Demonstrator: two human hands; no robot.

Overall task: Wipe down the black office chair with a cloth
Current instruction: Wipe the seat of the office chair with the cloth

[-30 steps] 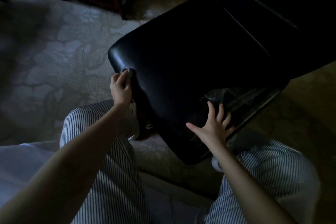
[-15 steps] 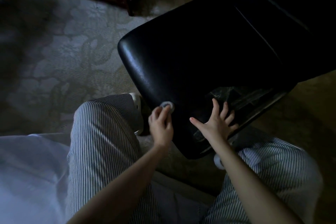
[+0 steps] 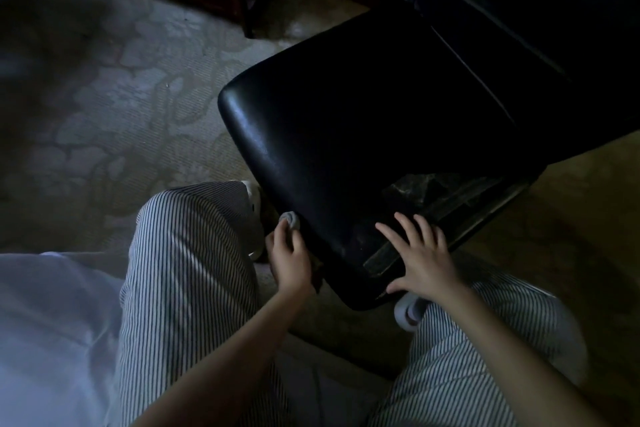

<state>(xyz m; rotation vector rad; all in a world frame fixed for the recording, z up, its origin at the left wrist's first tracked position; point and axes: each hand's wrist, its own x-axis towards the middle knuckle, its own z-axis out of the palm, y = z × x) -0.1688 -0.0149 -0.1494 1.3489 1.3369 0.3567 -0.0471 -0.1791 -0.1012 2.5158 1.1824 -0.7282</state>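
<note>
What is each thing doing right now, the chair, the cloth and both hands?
black office chair: standing on the floor, its cover worn and torn near one edge.
cloth: bunched up, pressed against the chair's edge.
left hand: grips the cloth.
right hand: flat on the chair, fingers spread.

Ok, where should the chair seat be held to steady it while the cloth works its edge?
Likely the near corner of the seat, from the right: a flat palm pressing down, since the padded slab offers nothing to pinch. That is clear of the cloth in the left hand at the left edge. The right hand lies there, fingers spread.
</note>
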